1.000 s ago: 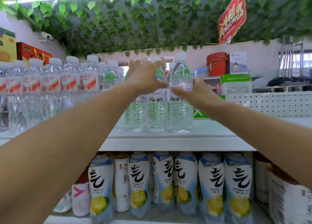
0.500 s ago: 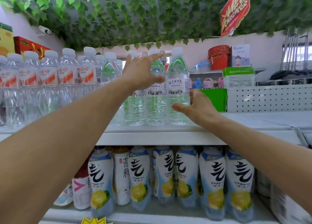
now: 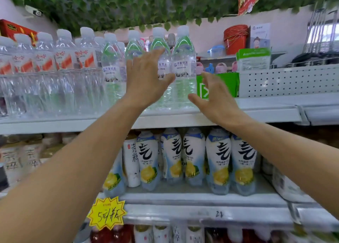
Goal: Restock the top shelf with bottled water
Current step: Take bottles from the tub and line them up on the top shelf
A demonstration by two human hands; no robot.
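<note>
Several clear water bottles with green shoulders and white caps stand upright on the top shelf; the rightmost one is at the row's right end. My left hand is spread in front of the middle bottles, fingers straight, holding nothing. My right hand hovers just right of the rightmost bottle's lower half, fingers relaxed; I cannot tell whether the thumb touches the bottle. More water bottles with orange-and-white labels fill the shelf's left side.
A green box sits right of the water row, before a white perforated panel. Red buckets and a green-topped pack stand behind. Lemon drink bottles fill the shelf below. Ivy hangs overhead.
Both hands have come off the green-shouldered bottles and drawn back toward me; the rightmost bottle now stands by itself. The view has tipped downward.
</note>
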